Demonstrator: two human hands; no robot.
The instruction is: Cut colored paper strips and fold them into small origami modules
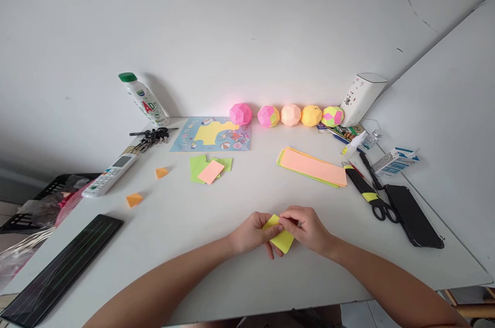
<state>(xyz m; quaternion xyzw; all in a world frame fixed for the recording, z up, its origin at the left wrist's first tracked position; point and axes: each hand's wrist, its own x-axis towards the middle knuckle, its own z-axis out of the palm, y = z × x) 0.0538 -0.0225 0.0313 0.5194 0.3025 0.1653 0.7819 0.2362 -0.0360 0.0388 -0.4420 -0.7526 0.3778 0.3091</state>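
Note:
Between my two hands, just above the near middle of the table, is a yellow piece of paper (285,242). My left hand (257,232) grips it with the thumb on top and the fingers beneath. At its upper right edge, the thumb and fingertips of my right hand (305,227) pinch the paper. Farther off lie small green paper squares (197,167) with a pink paper piece (211,172) on top. To the left are two small folded orange paper pieces (161,173). A stack of pink, orange and green paper strips (313,166) rests to the right.
Several faceted paper balls (291,115) line the wall. Scissors (371,196), a black phone (415,216), a glue bottle (353,145) and a small carton (394,162) sit right. A white bottle (145,101), keys (152,136), a remote (109,176) and a dark tablet (64,271) lie left.

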